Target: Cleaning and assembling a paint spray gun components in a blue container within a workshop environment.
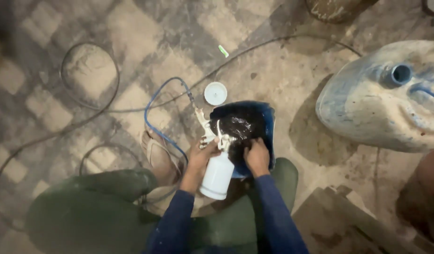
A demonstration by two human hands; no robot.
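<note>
A big, paint-smeared pale plastic drum lies on its side on the dusty patterned floor, well apart to the right. Between the knees sits a blue plastic container of dark liquid. Over its near rim the left hand has its fingers clamped round a silver metal spray gun, whose white cup tilts toward the person; a blue hose trails off it. The right hand, fingers curled together, rests inside the container. A round white lid lies just beyond it.
</note>
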